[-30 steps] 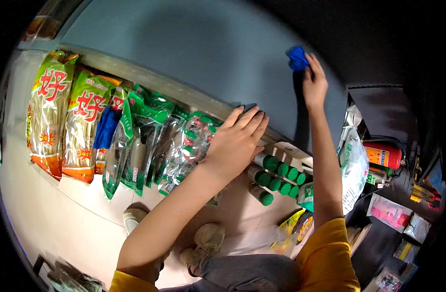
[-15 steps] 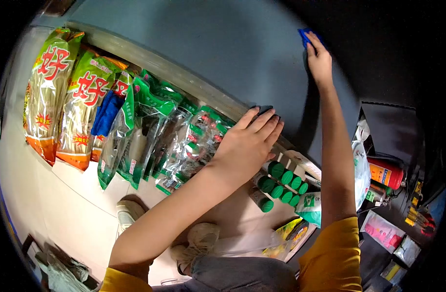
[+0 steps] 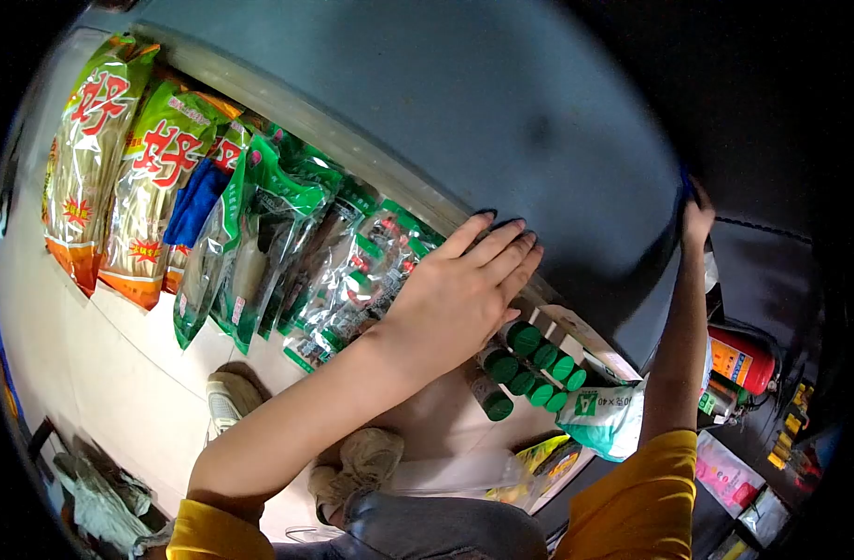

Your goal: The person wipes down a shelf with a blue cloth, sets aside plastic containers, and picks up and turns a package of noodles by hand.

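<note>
Your left hand (image 3: 455, 299) lies palm down with the fingers extended and slightly parted, their tips on the near border of the grey top (image 3: 399, 121); you have nothing visible gripped there. Your right hand (image 3: 697, 224) is at the top's right-hand edge, and a thin strip of blue cloth (image 3: 685, 179) shows at its fingertips. How far those fingers are bent, and how firmly they have the cloth, you cannot tell from here.

With the cloth so near the edge, a loose grip could let it drop past the side. If your left fingers skid off the border, the palm could knock the green-capped containers (image 3: 529, 369) just below the thumb, or crush the clear packets (image 3: 371, 266) beside the wrist. A swing of your right forearm could catch the white-and-green bag (image 3: 609, 415) below it.

Most of the cloth is hidden behind your right fingers or lost in the dark. The left palm is out of sight, and black surrounds cut off the top's far side.
</note>
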{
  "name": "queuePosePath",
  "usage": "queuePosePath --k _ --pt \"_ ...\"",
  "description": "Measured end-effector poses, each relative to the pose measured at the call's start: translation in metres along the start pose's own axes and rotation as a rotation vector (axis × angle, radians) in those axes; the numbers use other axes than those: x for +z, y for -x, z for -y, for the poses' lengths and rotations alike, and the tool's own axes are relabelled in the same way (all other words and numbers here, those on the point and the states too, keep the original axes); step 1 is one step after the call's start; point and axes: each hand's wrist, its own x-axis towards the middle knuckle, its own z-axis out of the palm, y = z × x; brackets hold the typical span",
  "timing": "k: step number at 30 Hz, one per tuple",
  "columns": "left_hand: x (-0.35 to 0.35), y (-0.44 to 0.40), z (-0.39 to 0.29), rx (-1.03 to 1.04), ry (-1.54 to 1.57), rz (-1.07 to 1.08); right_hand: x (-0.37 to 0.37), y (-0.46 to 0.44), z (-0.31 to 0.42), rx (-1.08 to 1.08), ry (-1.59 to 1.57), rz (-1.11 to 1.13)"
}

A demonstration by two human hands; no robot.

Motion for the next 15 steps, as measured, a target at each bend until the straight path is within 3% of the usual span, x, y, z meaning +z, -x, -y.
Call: queuePosePath --k 4,8,11,13,15 --pt "0.001 -0.001 -0.001 0.004 0.033 -0.034 -0.03 0.036 -0.031 0.287 0.074 -0.091" --pt "0.0 0.0 -0.001 0.004 0.056 -0.031 -0.054 0.038 -0.13 0.265 -0.004 -0.071" --pt "0.001 0.0 -0.001 0.009 0.006 -0.044 -0.06 0.046 -0.144 0.38 0.265 -0.11" --pt "0.0 0.0 -0.002 0.011 0.0 -0.04 -0.05 0.06 -0.092 0.394 0.472 -0.327" --pt "0.0 0.001 -0.001 0.014 -0.01 -0.041 -0.033 0.068 -0.038 0.15 0.36 -0.409"
